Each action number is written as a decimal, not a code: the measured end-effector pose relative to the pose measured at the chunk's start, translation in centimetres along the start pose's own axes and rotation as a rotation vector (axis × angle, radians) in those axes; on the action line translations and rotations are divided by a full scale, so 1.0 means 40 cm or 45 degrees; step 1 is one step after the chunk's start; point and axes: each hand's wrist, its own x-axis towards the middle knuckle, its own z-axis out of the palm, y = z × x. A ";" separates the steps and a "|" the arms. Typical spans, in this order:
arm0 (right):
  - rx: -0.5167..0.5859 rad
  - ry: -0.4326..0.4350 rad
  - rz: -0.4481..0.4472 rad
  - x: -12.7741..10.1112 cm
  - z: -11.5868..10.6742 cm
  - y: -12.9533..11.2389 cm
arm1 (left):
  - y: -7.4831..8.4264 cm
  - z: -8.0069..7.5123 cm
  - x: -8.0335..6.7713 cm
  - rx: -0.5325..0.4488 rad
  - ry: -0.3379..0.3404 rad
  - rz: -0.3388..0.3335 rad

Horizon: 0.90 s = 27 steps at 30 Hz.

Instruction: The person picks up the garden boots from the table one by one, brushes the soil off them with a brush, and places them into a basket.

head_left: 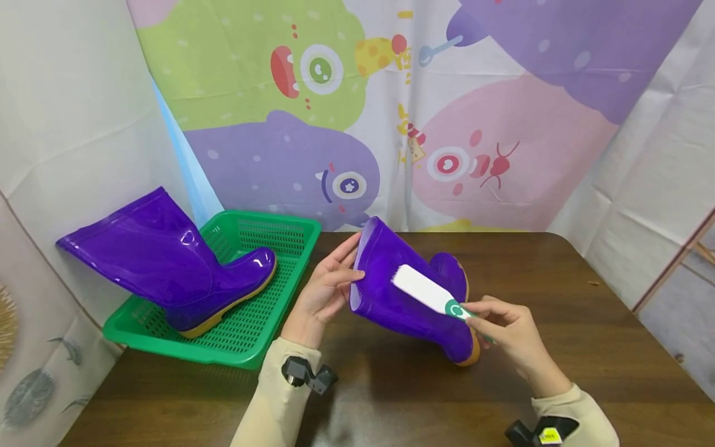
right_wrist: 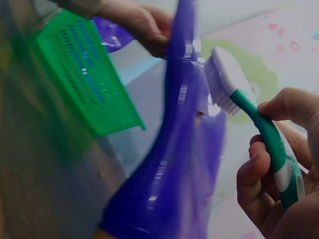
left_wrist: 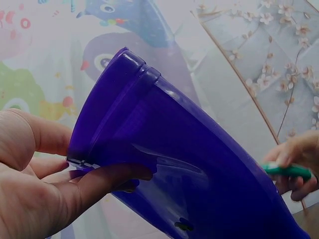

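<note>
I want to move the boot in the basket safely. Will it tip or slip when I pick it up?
The boot leans with its shaft past the basket rim, so it may tip when nudged. Its glossy surface looks slippery. The shaft probably flexes a little, so gripping near the ankle seems safer.

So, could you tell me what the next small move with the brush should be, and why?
Probably draw the brush along the boot shaft toward the toe. Its bristles already lie against the shaft, the right hand grips the handle, and the left hand steadies the boot's rim.
</note>
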 end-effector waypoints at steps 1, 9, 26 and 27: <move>-0.015 -0.003 0.011 0.000 0.007 0.005 | 0.000 -0.001 0.000 0.002 0.006 -0.002; -0.045 0.001 0.103 0.003 0.013 0.048 | 0.003 -0.012 -0.003 0.009 0.064 -0.008; -0.180 0.097 0.291 -0.038 -0.073 0.055 | 0.014 -0.041 -0.005 0.029 0.014 -0.009; -0.202 0.103 0.307 -0.040 -0.079 0.051 | 0.014 -0.042 -0.006 0.035 0.009 -0.012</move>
